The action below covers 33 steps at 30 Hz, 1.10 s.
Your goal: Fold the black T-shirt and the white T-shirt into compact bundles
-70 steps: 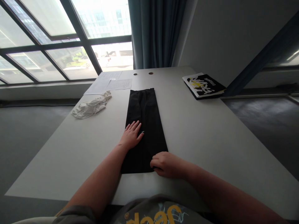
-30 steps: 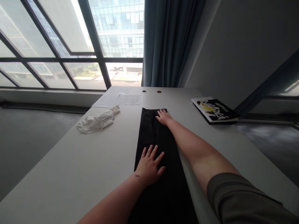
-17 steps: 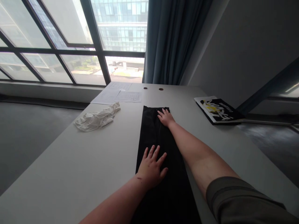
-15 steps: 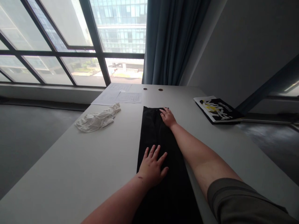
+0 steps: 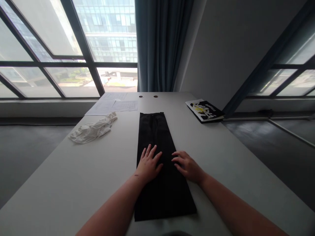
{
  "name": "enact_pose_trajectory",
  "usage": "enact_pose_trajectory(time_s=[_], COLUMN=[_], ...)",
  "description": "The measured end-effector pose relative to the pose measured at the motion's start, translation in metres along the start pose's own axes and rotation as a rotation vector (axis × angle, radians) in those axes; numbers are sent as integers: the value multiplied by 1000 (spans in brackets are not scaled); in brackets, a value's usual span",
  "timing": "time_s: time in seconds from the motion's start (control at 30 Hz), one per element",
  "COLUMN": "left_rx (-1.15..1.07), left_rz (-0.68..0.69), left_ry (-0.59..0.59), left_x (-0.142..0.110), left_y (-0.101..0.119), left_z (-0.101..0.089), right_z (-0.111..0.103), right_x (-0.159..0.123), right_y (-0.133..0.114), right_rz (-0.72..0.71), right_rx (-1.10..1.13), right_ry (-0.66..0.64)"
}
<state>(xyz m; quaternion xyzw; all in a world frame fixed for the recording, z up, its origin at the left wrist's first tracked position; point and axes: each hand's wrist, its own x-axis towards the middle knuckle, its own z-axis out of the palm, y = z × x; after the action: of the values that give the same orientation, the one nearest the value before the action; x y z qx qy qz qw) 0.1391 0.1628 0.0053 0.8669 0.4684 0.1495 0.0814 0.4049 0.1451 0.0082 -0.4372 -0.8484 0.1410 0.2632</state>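
Black trousers (image 5: 164,196) are apparently being smoothed, left hand (image 5: 147,167) lying wide, right hand (image 5: 189,167) curling half-open beside the edge, next move probably needing light pressure

Past the table (image 5: 105,170), the picture's top edge cuts off the curtain (image 5: 159,42). Writing on the table's papers (image 5: 112,104) is too small to read

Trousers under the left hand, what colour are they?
The trousers look plain black, with no pattern visible; the head view, the only one here, shows it.
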Motion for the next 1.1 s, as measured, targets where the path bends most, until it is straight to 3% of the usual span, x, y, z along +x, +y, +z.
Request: enact_pose_trajectory(time_s=[0.17,0.33,0.47,0.6,0.8,1.0,1.1], left_rx=[-102,-108,-36,-45,-62,-69,-136], left_rz=[-23,-84,-81,-40,141,54,116], left_ry=[67,103,80,56,-41,130,120], left_x=[-48,-127,-165,-165,-159,-149,-143], left_y=[-20,-55,-54,-30,-6,-3,-5], left_z=[-19,-35,-43,-44,-45,-30,-26], right_z=[-10,-17,-15,-9,-5,5,7], right_x=[-61,-110,-117,-104,-104,-98,-92], right_y=[-38,-35,-26,-28,-37,-36,-34], right_rz=[-38,39,55,43,-57,-106,-161], right_rx=[-13,-72,-105,-91,-32,34,83], right_ry=[-150,-12,27,-24,-127,31,3])
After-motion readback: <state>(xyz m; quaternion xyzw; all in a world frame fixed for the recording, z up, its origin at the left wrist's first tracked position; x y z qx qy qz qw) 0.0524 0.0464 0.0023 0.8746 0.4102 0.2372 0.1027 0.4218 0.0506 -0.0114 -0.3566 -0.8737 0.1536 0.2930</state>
